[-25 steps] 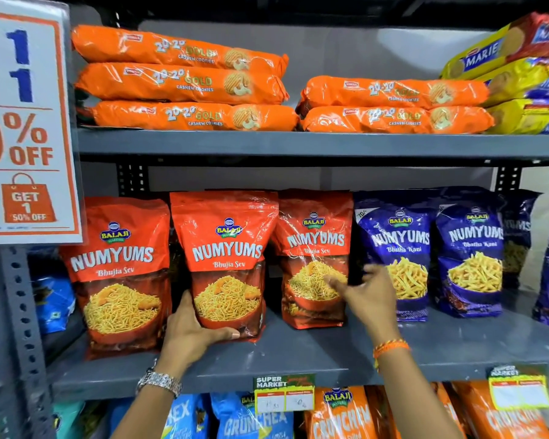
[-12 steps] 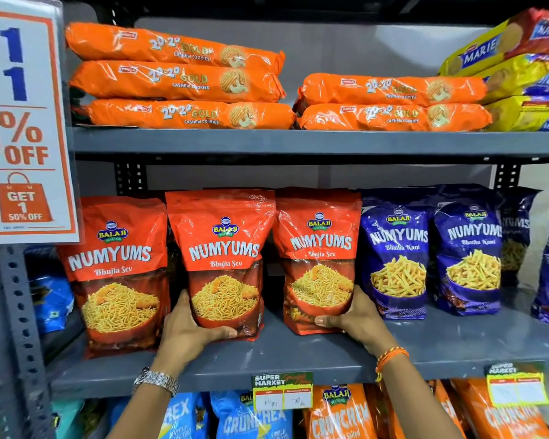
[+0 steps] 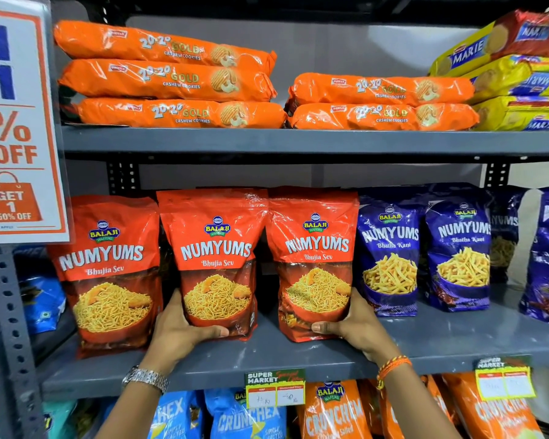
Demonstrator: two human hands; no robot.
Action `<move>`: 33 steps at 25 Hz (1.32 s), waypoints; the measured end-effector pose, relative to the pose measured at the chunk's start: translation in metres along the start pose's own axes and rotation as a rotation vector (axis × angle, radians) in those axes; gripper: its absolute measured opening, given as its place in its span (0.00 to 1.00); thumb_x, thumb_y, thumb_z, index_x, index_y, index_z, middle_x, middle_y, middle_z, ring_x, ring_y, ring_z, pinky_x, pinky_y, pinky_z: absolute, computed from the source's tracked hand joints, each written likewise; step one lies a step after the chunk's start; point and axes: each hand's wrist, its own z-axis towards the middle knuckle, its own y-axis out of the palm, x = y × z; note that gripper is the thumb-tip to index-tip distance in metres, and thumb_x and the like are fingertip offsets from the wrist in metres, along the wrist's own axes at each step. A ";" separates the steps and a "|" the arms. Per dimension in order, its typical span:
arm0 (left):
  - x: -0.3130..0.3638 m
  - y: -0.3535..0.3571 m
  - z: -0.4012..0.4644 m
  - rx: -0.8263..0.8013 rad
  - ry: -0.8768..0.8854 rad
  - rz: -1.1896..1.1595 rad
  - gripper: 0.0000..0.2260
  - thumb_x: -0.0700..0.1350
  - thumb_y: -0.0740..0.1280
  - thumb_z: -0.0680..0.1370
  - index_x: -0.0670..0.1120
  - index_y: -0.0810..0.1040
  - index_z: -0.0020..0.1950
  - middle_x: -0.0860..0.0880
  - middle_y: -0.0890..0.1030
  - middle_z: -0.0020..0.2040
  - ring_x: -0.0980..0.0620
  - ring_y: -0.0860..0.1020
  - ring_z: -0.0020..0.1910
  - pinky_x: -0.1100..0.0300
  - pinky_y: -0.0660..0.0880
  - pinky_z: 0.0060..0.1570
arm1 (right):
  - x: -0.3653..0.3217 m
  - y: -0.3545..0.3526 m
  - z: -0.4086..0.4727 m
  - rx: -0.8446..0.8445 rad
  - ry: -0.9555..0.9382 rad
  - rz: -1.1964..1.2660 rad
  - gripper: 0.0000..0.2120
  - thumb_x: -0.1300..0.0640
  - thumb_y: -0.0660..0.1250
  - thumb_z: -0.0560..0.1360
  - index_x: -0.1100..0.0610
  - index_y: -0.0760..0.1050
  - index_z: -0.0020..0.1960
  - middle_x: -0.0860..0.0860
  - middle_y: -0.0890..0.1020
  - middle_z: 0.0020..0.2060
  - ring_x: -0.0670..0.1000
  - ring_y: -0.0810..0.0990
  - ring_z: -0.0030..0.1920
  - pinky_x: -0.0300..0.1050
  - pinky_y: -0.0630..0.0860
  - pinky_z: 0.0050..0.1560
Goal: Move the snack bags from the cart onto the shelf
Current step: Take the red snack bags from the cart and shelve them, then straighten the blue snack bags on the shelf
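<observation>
Head camera is giving me the only view. My left hand (image 3: 184, 334) is cupping the lower left corner of the middle red bag (image 3: 216, 264), thumb lying across its bottom front, the fingers hidden behind it. My right hand (image 3: 355, 327) is gripping the lower right corner of the right red bag (image 3: 314, 264) the same way, thumb in front, the other fingers out of sight behind. Both bags are standing upright on the grey shelf (image 3: 298, 356), their top edges touching between my hands.

Just left of my left hand a third red bag (image 3: 108, 274) is standing, partly tucked behind the middle one. Just right of my right hand two blue bags (image 3: 390, 251) are showing full fronts; further right, more blue ones are being cut off by the frame edge.

Above my hands, orange cookie packs (image 3: 171, 80) are lying stacked, and yellow packs (image 3: 517, 77) are running out of frame. A discount sign (image 3: 13, 122), up left of my left hand, is being cropped. Below my wrists, my forearms are covering parts of the blue and orange bags on the lower shelf, and the price tag (image 3: 274, 388) writing is too faint for me to read.
</observation>
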 end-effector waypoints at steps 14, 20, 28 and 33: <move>-0.007 -0.009 0.002 -0.087 -0.033 0.007 0.54 0.57 0.87 0.45 0.58 0.68 0.68 0.54 0.81 0.62 0.51 0.79 0.63 0.44 0.76 0.65 | -0.005 -0.006 0.000 0.021 -0.062 -0.154 0.55 0.41 0.86 0.44 0.52 0.68 0.66 0.47 0.80 0.60 0.50 0.79 0.61 0.43 0.76 0.59; 0.004 -0.005 -0.005 -0.126 -0.073 -0.066 0.53 0.51 0.87 0.49 0.54 0.67 0.70 0.53 0.80 0.62 0.54 0.78 0.62 0.49 0.73 0.67 | -0.007 -0.002 0.002 0.061 -0.096 -0.208 0.57 0.33 0.83 0.41 0.52 0.68 0.65 0.49 0.81 0.60 0.51 0.80 0.61 0.46 0.78 0.60; 0.053 0.011 -0.064 0.335 0.008 0.373 0.45 0.40 0.86 0.57 0.44 0.71 0.71 0.42 0.80 0.64 0.42 0.79 0.63 0.48 0.74 0.65 | 0.008 -0.021 0.003 -0.050 -0.115 -0.165 0.54 0.40 0.86 0.44 0.50 0.67 0.65 0.47 0.79 0.60 0.49 0.79 0.61 0.49 0.80 0.60; 0.122 0.107 -0.115 0.388 0.579 0.154 0.20 0.46 0.76 0.67 0.45 0.81 0.57 0.53 0.82 0.54 0.56 0.80 0.52 0.65 0.74 0.58 | 0.042 -0.118 -0.007 0.281 -0.124 -0.019 0.41 0.66 0.85 0.54 0.55 0.69 0.61 0.53 0.79 0.55 0.51 0.81 0.51 0.32 0.79 0.47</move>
